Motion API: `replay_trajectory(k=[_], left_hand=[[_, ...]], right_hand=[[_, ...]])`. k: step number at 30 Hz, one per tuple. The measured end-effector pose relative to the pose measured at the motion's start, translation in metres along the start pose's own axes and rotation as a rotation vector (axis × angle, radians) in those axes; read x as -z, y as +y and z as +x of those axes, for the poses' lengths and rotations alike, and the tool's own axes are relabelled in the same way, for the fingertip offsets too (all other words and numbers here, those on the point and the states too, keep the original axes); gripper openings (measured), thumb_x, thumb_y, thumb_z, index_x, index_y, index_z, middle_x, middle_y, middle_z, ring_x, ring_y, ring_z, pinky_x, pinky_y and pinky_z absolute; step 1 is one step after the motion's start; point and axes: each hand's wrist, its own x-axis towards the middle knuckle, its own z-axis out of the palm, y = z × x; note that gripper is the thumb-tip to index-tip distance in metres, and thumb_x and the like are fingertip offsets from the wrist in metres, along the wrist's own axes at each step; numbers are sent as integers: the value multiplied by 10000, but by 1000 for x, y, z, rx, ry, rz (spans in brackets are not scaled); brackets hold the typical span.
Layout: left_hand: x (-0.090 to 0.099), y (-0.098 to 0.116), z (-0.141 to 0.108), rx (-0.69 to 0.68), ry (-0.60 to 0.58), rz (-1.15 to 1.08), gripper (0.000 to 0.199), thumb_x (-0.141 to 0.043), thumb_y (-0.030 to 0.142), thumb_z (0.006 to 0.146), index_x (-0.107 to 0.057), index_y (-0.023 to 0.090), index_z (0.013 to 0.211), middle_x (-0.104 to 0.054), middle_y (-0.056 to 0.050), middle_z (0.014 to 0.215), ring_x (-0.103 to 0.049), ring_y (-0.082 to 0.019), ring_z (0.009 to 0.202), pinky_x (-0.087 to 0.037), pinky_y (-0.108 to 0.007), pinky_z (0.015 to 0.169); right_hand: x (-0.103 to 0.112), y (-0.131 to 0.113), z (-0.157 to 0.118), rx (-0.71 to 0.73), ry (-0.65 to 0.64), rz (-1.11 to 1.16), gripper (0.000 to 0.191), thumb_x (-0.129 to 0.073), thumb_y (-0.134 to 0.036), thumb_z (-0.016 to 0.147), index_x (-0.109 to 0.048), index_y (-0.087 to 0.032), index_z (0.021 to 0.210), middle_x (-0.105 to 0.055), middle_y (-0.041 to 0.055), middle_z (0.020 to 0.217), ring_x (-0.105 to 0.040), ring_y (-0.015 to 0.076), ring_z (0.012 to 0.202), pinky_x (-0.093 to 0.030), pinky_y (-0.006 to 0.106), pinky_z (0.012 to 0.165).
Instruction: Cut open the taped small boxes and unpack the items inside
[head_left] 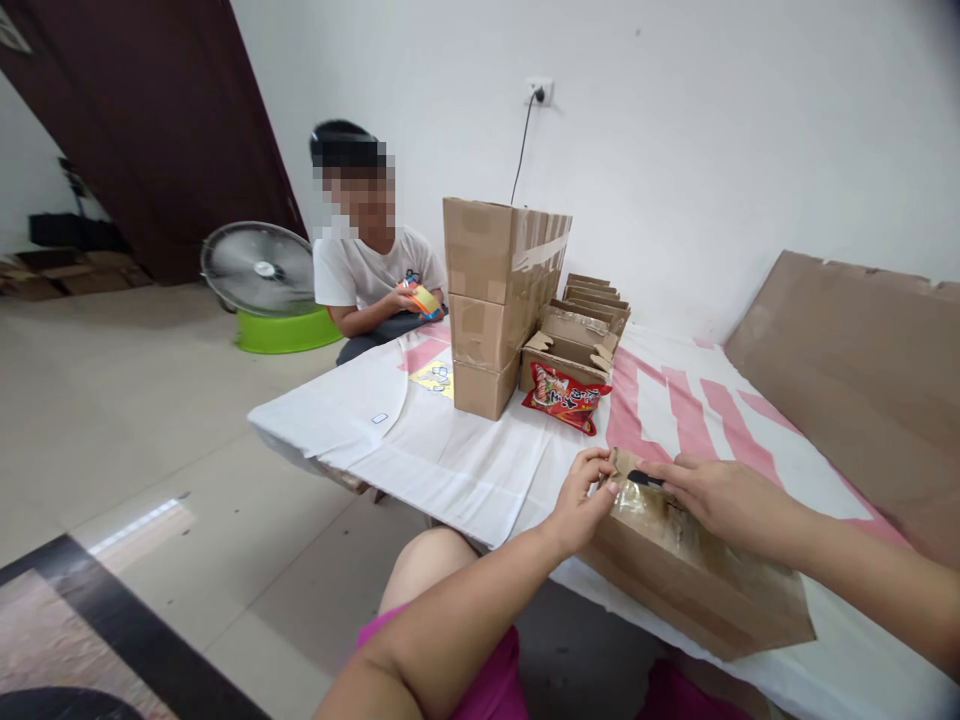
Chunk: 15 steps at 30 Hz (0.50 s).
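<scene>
Box [697,590] is sitting on the table [442,475], looking taped shut; left hand [579,503] is curling snugly round its far end, right hand [724,500], fingers nearly straight, is touching some black bit [642,478] (gripping? can't tell). Past the left fingers, a closed stack [486,315] is standing and open boxes [576,324] are gaping, red packet [564,400] partly blocking them.

Near box [697,590] brown, tape [671,515] across it glossy amber. Packet [551,395] red with black-and-white print. Cloth [480,480] white, pink bars, one yellow patch [429,380]. Base [289,332] under fan [255,285] bright green. Door [150,130] dark maroon. Shorts [491,680] magenta.
</scene>
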Motion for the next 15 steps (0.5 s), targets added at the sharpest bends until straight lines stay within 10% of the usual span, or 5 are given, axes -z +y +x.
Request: replay_trajectory(k=[15], left_hand=[[3,2,0,-11,-35,38,389,-515,551,864,-597,174,913,-490,-132,1199,-486,-260,1192,-390,-398,1009]], right_hand=[[11,2,-10,87,-82,-181,391,-369,-260,976,-558,-314,1313,-593,28,736,-538,121,538,-230,259,505]])
